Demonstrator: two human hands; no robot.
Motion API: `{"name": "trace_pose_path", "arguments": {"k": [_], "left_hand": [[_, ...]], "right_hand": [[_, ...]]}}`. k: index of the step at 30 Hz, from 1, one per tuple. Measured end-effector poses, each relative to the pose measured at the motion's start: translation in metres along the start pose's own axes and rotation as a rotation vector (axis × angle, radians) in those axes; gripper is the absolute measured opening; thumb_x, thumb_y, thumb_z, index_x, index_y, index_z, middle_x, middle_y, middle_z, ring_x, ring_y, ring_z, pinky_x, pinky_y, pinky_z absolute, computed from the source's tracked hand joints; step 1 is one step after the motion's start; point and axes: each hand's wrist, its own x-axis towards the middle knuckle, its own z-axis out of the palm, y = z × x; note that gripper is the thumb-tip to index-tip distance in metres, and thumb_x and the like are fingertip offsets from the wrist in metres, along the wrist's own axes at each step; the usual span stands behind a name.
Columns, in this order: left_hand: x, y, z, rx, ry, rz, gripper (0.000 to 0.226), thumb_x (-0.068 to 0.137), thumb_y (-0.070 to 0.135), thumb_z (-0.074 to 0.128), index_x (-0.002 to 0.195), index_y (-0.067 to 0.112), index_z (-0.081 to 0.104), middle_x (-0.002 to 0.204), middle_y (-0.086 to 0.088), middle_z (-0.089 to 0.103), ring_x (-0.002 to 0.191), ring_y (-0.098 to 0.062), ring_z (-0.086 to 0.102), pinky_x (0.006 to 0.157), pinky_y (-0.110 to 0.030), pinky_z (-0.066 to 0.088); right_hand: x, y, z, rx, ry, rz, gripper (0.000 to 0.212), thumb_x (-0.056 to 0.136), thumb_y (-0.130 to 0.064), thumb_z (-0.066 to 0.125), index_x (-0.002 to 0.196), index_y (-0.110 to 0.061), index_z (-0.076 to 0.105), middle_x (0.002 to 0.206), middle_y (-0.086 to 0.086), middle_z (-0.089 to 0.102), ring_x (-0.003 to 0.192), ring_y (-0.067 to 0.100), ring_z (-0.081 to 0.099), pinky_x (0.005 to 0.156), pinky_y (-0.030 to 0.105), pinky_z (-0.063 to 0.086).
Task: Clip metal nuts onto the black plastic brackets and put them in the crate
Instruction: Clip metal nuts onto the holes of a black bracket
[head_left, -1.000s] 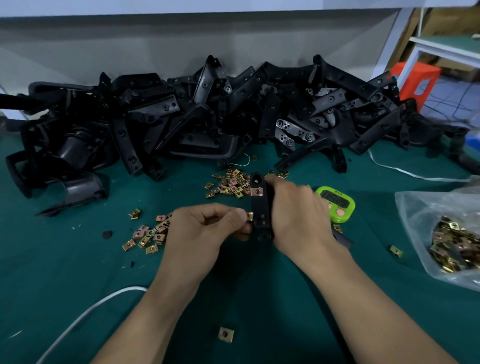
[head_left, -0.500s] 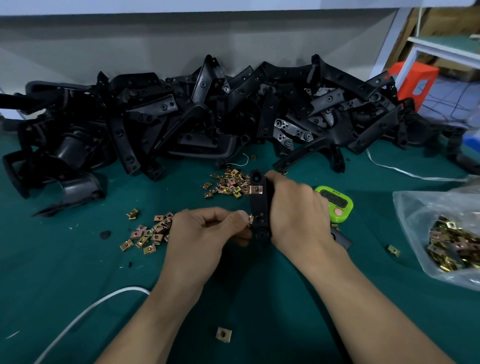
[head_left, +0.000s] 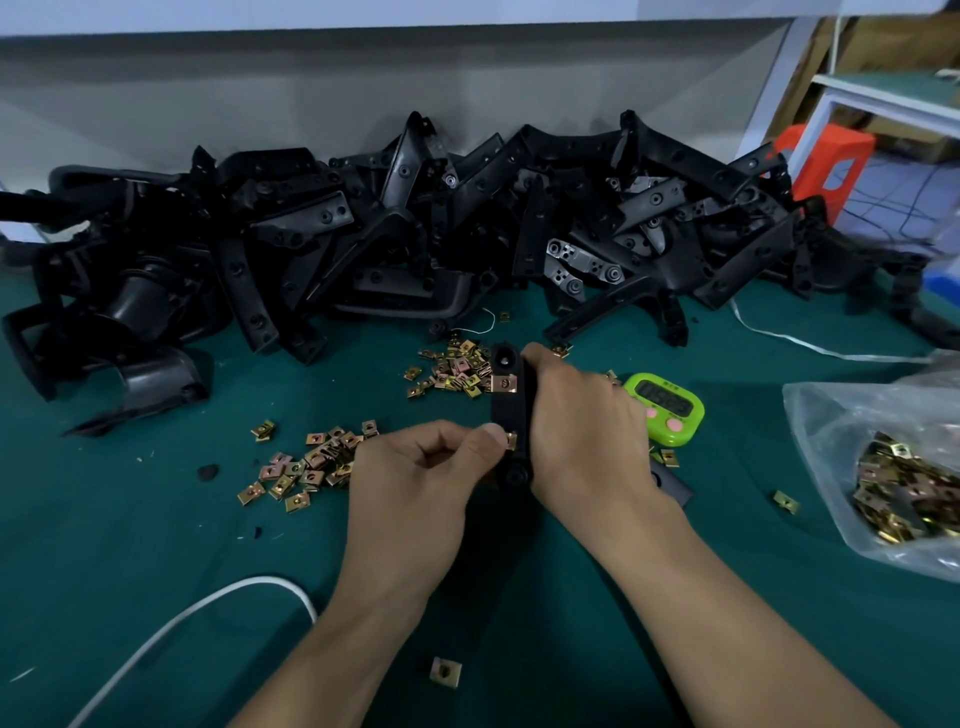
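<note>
My right hand (head_left: 582, 431) grips a black plastic bracket (head_left: 506, 410) upright over the green table. One metal nut (head_left: 505, 383) sits clipped near the bracket's top. My left hand (head_left: 415, 478) pinches a second metal nut (head_left: 511, 440) against the bracket's lower left edge, thumb on it. Loose nuts lie in two heaps, the left heap (head_left: 306, 465) by my left hand and the far heap (head_left: 452, 369) behind the bracket. No crate is in view.
A long pile of black brackets (head_left: 395, 244) runs along the back wall. A green timer (head_left: 667, 408) sits right of my hand. A clear bag of nuts (head_left: 904, 483) lies at the right. A white cable (head_left: 171, 623) curves at the front left; a stray nut (head_left: 445, 671) lies near me.
Almost nothing differs: both hands keep their hold on the bracket and the nut, with only a slight shift of the view.
</note>
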Motion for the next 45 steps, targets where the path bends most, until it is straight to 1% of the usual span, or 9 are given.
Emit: {"name": "trace_pose_path", "arguments": {"k": [5,10,13,17,21,29,35,39,45], "left_hand": [[0.002,0.004,-0.004,0.039,-0.063,-0.015,0.027,0.088,0.022,0.077,0.062,0.02,0.076,0.057,-0.004,0.068,0.053,-0.007,0.053,0.051,-0.019,0.042],[0.003,0.004,-0.008,0.025,-0.149,-0.022,0.033,0.087,0.018,0.077,0.055,0.021,0.07,0.051,0.008,0.061,0.049,-0.004,0.051,0.049,-0.017,0.039],[0.005,0.006,-0.012,-0.035,-0.224,-0.062,0.023,0.078,0.023,0.072,0.056,0.015,0.071,0.055,-0.003,0.062,0.055,-0.013,0.055,0.054,-0.023,0.041],[0.004,0.005,-0.009,-0.168,-0.166,-0.147,0.017,0.082,0.02,0.078,0.073,0.007,0.08,0.081,-0.027,0.072,0.072,-0.025,0.069,0.07,-0.031,0.053],[-0.002,0.003,-0.001,-0.192,-0.06,-0.148,0.016,0.086,0.019,0.076,0.074,0.01,0.081,0.08,-0.021,0.075,0.074,-0.022,0.071,0.071,-0.027,0.055],[0.0,0.007,-0.01,0.211,-0.107,0.091,0.044,0.087,0.036,0.068,0.054,0.008,0.067,0.045,-0.004,0.058,0.042,-0.01,0.047,0.044,-0.021,0.033],[-0.005,0.008,-0.005,-0.125,0.025,-0.08,0.051,0.095,0.006,0.063,0.05,0.03,0.074,0.051,0.015,0.065,0.049,0.003,0.062,0.048,-0.007,0.044],[0.007,0.002,-0.019,-0.206,-0.21,-0.057,0.023,0.084,0.006,0.06,0.073,0.008,0.08,0.068,-0.014,0.072,0.064,-0.021,0.067,0.062,-0.021,0.053],[0.008,0.005,-0.017,-0.245,-0.27,-0.055,0.022,0.091,0.001,0.063,0.073,-0.008,0.073,0.069,-0.019,0.068,0.064,-0.022,0.062,0.063,-0.024,0.053]], "right_hand": [[0.0,-0.001,0.0,-0.039,-0.034,-0.019,0.053,0.064,-0.01,0.076,0.089,-0.03,0.034,0.054,-0.011,0.033,0.045,0.007,0.022,0.045,0.027,0.013],[-0.001,-0.006,0.0,-0.045,-0.06,-0.05,0.047,0.069,-0.014,0.072,0.093,-0.03,0.035,0.057,-0.009,0.034,0.048,0.017,0.037,0.047,0.031,0.021],[-0.001,-0.008,-0.001,-0.051,-0.108,-0.059,0.047,0.07,-0.014,0.072,0.101,-0.031,0.041,0.058,-0.009,0.033,0.069,0.028,0.064,0.057,0.032,0.032],[0.0,-0.008,-0.002,-0.047,-0.14,-0.058,0.052,0.07,-0.014,0.077,0.1,-0.029,0.037,0.062,-0.01,0.034,0.077,0.027,0.067,0.06,0.032,0.036],[0.0,-0.009,-0.003,-0.057,-0.109,-0.063,0.051,0.073,-0.018,0.076,0.096,-0.028,0.032,0.062,-0.01,0.032,0.074,0.026,0.066,0.057,0.032,0.035],[-0.004,-0.011,-0.003,-0.075,-0.127,-0.11,0.05,0.073,-0.016,0.072,0.101,-0.026,0.032,0.071,-0.008,0.04,0.078,0.027,0.067,0.057,0.032,0.036],[-0.004,-0.014,-0.002,-0.043,-0.168,-0.138,0.063,0.063,-0.019,0.083,0.11,-0.029,0.041,0.074,-0.008,0.053,0.08,0.026,0.069,0.061,0.033,0.039],[-0.001,-0.003,-0.006,0.041,-0.145,-0.108,0.057,0.066,-0.026,0.08,0.101,-0.032,0.035,0.07,-0.005,0.052,0.083,0.032,0.068,0.063,0.034,0.036],[-0.004,-0.007,-0.005,0.105,-0.182,-0.195,0.055,0.068,-0.037,0.08,0.11,-0.028,0.046,0.08,-0.005,0.065,0.083,0.028,0.068,0.064,0.034,0.042]]}}
